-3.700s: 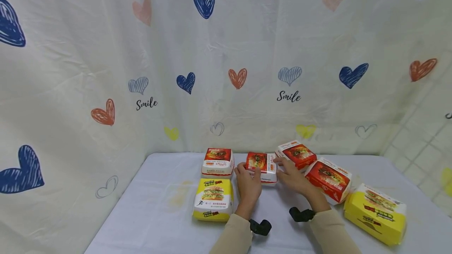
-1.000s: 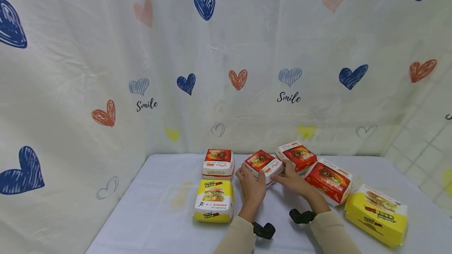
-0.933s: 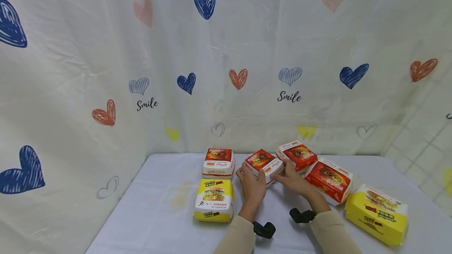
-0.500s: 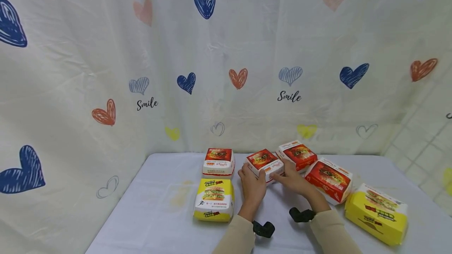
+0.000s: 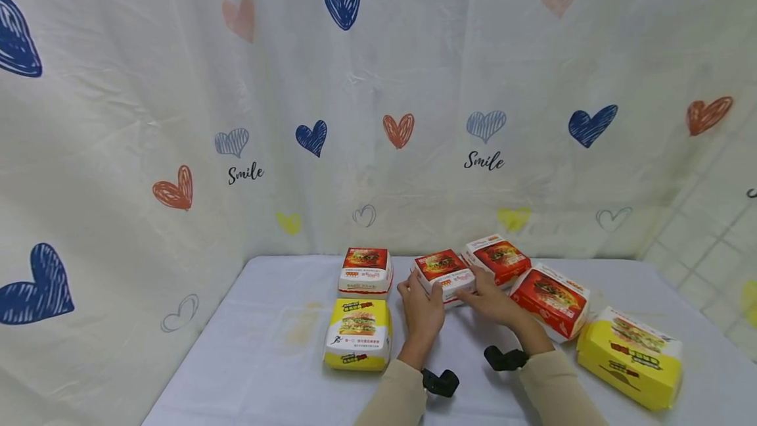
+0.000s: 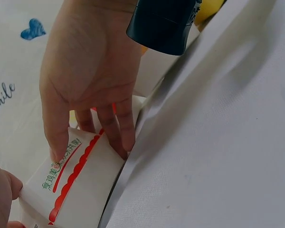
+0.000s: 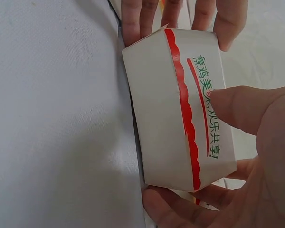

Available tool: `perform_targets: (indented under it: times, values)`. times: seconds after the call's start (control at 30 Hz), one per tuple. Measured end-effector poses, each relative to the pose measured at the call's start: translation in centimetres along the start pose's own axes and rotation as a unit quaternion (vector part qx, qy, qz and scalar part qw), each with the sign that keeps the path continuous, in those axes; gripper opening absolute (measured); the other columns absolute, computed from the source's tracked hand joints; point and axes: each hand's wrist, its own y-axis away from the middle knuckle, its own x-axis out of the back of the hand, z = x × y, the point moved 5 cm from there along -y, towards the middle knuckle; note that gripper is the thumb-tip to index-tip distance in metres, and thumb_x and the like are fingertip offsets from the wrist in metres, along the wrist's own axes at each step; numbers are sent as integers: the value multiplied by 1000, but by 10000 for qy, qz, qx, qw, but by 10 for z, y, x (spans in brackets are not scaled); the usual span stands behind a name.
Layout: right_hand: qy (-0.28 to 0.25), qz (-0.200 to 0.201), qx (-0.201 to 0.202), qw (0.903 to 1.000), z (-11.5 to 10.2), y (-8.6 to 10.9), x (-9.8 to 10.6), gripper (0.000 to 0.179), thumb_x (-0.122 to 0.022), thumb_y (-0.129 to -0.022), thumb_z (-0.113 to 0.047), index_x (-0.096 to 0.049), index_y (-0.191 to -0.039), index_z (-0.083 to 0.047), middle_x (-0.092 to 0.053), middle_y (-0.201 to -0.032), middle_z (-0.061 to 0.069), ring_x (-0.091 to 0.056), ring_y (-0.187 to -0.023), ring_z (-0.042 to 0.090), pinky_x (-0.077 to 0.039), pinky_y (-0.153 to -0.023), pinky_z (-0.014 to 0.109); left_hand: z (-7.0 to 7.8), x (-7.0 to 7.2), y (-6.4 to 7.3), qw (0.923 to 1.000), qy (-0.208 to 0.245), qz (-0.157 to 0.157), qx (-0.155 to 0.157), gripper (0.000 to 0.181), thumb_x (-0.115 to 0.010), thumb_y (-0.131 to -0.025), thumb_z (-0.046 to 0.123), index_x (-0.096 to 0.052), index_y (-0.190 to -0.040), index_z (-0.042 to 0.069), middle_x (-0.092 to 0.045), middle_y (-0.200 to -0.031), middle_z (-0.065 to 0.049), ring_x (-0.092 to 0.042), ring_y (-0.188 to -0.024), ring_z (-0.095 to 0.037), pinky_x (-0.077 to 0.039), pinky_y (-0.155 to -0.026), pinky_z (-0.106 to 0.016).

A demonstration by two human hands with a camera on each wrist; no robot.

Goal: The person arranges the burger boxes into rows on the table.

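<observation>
Grasping the middle red-and-white cardboard burger box near twelve o'clock on the white table, with fingers of left hand at seven and right hand at four, presumably pinching opposite sides for steadiness; beyond, at eight, a yellow-and-white cardboard box.

HEAD: on my head, faces forward-down, widest | LEFT WRIST: close, looks along my left hand | RIGHT WRIST: close, looks along my right hand | WRIST OVERLAP: box, printed side
</observation>
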Motion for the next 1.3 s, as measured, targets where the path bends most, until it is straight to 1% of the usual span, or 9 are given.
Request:
perform_targets:
  times: [0.13, 0.3, 0.5, 0.6, 0.8, 0.9, 1.03, 1.2, 1.3]
  values:
    - [58, -30, -61, 10000, -2, 1, 0, 81, -60, -103, -29, -12, -157, 8, -20, -160, 34, -31, -141, 49, -26, -116, 71, 2, 2, 0, 9999, -24, -21, -108, 52, -64, -101, 28, -47, -147, 10, -46, -135, -13, -55, -122, -27, -48, -108, -51]
    - [130, -17, -5, 9999, -6, 2, 3, 75, -60, -103, -25, -19, -155, 10, -26, -158, 35, -35, -139, 48, -28, -115, 71, 3, 3, 0, 9999, 37, -33, -126, 54, -62, -102, 26, -47, -150, 8, -46, -136, -14, -55, -125, -29, -46, -110, -52]
    - [116, 7, -92, 9999, -4, 2, 5, 73, -61, -102, -29, -24, -151, 11, -33, -154, 34, -39, -138, 47, -30, -115, 69, 4, 3, 0, 9996, -23, -111, -265, 56, -61, -102, 24, -44, -153, 6, -46, -141, -18, -52, -131, -34, -43, -112, -55]
    - [158, 0, -173, 9997, -4, 3, 6, 75, -61, -102, -33, -25, -151, 10, -35, -154, 34, -42, -136, 45, -33, -113, 69, 3, 2, 0, 9995, -69, -209, -229, 53, -60, -103, 26, -44, -150, 7, -47, -143, -16, -51, -131, -32, -42, -113, -55]
    - [128, 44, -184, 9997, -6, 6, 7, 74, -62, -102, -32, -26, -151, 10, -39, -151, 32, -47, -132, 43, -37, -111, 67, 2, 1, -1, 9992, -176, -279, -233, 51, -57, -104, 28, -45, -150, 8, -48, -148, -16, -50, -135, -33, -41, -114, -56]
    - [145, 7, -226, 9996, -6, 6, 8, 76, -61, -102, -34, -23, -153, 9, -37, -154, 32, -45, -133, 43, -36, -112, 67, 3, 1, -1, 9991, -213, -271, -251, 52, -56, -105, 27, -44, -152, 7, -48, -150, -16, -49, -137, -33, -41, -115, -55]
    - [195, -41, -319, 9993, -5, 5, 8, 80, -59, -103, -37, -19, -156, 8, -33, -158, 33, -41, -138, 45, -33, -113, 69, 4, 0, 0, 9992, -166, -248, -252, 53, -55, -106, 25, -43, -154, 6, -47, -146, -17, -50, -134, -32, -43, -113, -53]
    - [223, -28, -328, 9992, -6, 5, 7, 79, -58, -103, -38, -20, -157, 7, -34, -158, 33, -41, -139, 46, -34, -113, 69, 4, 1, 0, 9993, -143, -181, -295, 50, -55, -106, 22, -44, -153, 7, -47, -143, -17, -51, -130, -31, -44, -112, -54]
    - [213, -15, -334, 9992, -6, 4, 7, 79, -57, -104, -39, -21, -157, 6, -34, -158, 33, -42, -139, 47, -35, -113, 69, 3, 0, 0, 9995, -95, -204, -210, 48, -54, -106, 22, -43, -151, 10, -47, -144, -14, -51, -129, -28, -45, -112, -52]
